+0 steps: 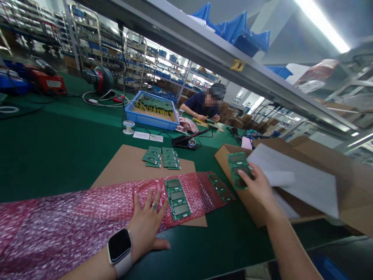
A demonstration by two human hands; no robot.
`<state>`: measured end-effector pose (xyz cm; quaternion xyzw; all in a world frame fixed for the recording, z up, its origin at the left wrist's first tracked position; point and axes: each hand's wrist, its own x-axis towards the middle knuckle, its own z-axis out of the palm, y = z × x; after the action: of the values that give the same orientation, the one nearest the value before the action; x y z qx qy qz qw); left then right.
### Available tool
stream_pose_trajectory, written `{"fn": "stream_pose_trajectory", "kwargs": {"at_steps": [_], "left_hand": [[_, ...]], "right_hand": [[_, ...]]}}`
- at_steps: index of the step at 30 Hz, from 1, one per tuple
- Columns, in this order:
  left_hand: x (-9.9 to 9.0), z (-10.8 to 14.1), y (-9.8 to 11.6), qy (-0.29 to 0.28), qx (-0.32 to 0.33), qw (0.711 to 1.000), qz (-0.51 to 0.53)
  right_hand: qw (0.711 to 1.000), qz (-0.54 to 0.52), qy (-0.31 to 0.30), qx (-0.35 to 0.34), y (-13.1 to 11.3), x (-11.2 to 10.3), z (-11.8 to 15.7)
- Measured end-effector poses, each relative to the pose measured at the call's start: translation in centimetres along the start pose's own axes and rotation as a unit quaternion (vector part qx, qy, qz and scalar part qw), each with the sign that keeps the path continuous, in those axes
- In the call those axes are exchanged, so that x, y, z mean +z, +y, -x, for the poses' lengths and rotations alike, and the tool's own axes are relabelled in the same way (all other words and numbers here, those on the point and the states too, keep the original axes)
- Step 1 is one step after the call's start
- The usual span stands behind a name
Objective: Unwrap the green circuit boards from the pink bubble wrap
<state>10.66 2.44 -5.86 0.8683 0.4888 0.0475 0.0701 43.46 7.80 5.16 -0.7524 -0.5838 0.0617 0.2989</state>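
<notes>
The display circuit board [235,159] is near the carton [247,204], pinched by the right hand [260,184], apparently for control. The left hand [148,223], spread and grasping nothing, rests on pink bubble wrap [107,200], presumably keeping it flat.

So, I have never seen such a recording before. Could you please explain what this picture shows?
No machine here: you see a person's two bare hands, through one camera worn on the head, looking forward and down. The right hand holds a green circuit board by an open cardboard box. The left hand lies spread on pink bubble wrap, next to a second board. Beyond the wrap, smaller boards lie in two groups on a cardboard sheet, on the green table. Farther back are a blue tray and a co-worker.
</notes>
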Motion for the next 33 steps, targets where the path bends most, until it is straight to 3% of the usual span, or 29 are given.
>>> {"fn": "stream_pose_trajectory", "kwargs": {"at_steps": [3, 5, 7, 10, 14, 18, 25, 33], "left_hand": [[-0.2, 0.0, 0.0, -0.006, -0.002, 1.0, -0.011], [-0.6, 0.0, 0.1, -0.017, -0.005, 1.0, -0.016], [-0.9, 0.1, 0.3, -0.029, -0.012, 0.999, -0.019], [-1.1, 0.2, 0.4, -0.032, -0.017, 0.999, -0.019], [-1.2, 0.3, 0.4, -0.033, -0.02, 0.999, -0.021], [-2.1, 0.2, 0.7, -0.063, -0.023, 0.997, -0.036], [-4.4, -0.2, 1.8, -0.15, -0.041, 0.984, -0.091], [-3.7, -0.3, 1.4, -0.158, -0.041, 0.98, -0.11]], "right_hand": [[0.979, -0.169, -0.116, 0.012, -0.2, 4.0, 1.1], [0.976, -0.151, -0.156, 0.029, -0.3, 6.2, 2.0], [0.988, -0.068, -0.141, -0.002, -0.7, 7.4, 3.1], [0.99, 0.057, -0.086, -0.098, -2.8, 7.9, 5.0], [0.971, 0.085, -0.163, -0.156, -7.5, 9.2, 8.2], [0.947, 0.184, -0.206, -0.167, -10.7, 10.8, 9.6], [0.935, 0.222, -0.215, -0.173, -11.6, 10.8, 9.4], [0.929, 0.24, -0.232, -0.158, -12.4, 10.9, 8.4]]}}
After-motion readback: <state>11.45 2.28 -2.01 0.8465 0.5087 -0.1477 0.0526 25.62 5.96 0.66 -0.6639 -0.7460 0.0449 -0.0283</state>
